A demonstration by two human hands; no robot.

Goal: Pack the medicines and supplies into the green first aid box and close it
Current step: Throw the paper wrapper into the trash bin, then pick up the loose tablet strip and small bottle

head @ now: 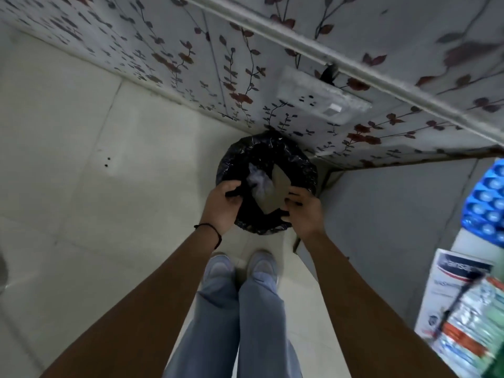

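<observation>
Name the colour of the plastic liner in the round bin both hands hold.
Black, glossy and crinkled liner; head view shows it.

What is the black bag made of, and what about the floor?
The black bag looks like thin shiny plastic: it is crinkled and glints where light hits its folds. The floor seems to be pale smooth tile, with straight joint lines and a soft sheen, though stone or ceramic cannot be told.
</observation>
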